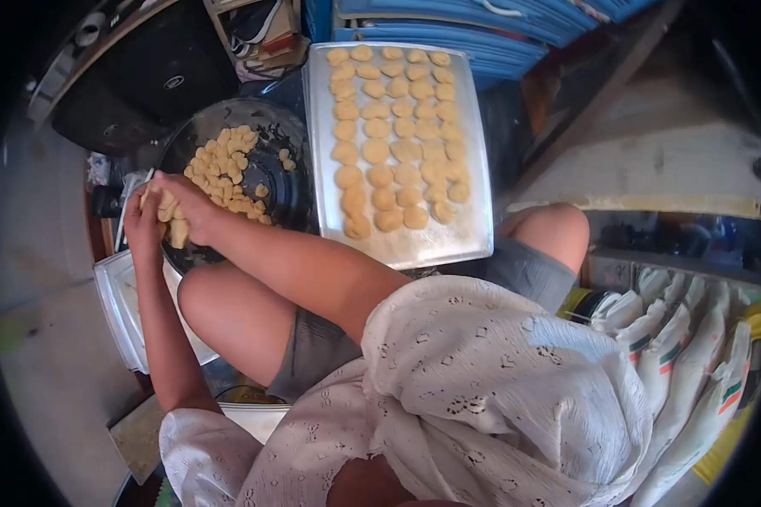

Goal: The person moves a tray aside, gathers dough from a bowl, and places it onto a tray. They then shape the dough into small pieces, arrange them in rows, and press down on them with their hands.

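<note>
At the near left edge of a round black basin, my two hands are close together. My left hand has its fingers wrapped round a lump of pale yellow dough. From the other side, my right hand closes on the same dough, and part of the lump bulges out below the fingers. Many small dough pieces lie heaped in the basin, with a few apart on its right side. Rows of flattened dough rounds cover much of a metal baking tray to the right of the basin.
Beneath my left forearm is another light tray. Blue stacked panels stand behind the baking tray. Black speaker-like boxes are at the upper left. Several white bags stand in a row at the right, beside my knee.
</note>
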`<action>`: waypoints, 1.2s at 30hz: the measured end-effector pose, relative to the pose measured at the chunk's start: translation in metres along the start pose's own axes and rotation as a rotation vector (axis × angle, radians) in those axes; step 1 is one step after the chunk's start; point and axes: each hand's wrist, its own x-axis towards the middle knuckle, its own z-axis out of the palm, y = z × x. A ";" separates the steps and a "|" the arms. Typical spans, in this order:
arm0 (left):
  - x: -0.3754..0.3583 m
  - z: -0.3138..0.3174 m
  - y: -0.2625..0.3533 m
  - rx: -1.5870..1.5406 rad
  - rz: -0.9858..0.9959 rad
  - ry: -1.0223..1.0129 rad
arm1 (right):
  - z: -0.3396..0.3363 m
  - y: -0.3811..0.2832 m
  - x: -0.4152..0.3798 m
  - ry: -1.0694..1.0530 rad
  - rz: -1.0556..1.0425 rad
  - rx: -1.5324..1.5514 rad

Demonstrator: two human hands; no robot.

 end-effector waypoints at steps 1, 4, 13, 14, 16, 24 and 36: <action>-0.005 0.002 0.005 0.018 0.013 -0.010 | 0.015 0.010 0.003 0.130 -0.220 -0.095; -0.025 0.018 0.036 0.006 0.171 0.255 | 0.066 0.011 -0.013 0.236 -0.482 -0.167; -0.060 0.060 0.095 -0.709 0.306 0.576 | 0.103 0.009 -0.045 0.330 -0.913 -1.512; -0.054 0.072 0.095 -0.749 0.296 0.551 | 0.101 0.011 -0.045 0.340 -0.914 -1.514; -0.056 0.076 0.087 -0.823 0.268 0.507 | 0.095 0.018 -0.043 0.449 -1.010 -1.590; -0.024 0.085 0.068 -1.136 0.215 0.361 | 0.101 -0.017 -0.034 0.422 -1.083 -1.564; 0.039 0.060 0.011 -1.871 0.063 -0.203 | 0.076 -0.089 -0.036 0.329 -1.000 -0.764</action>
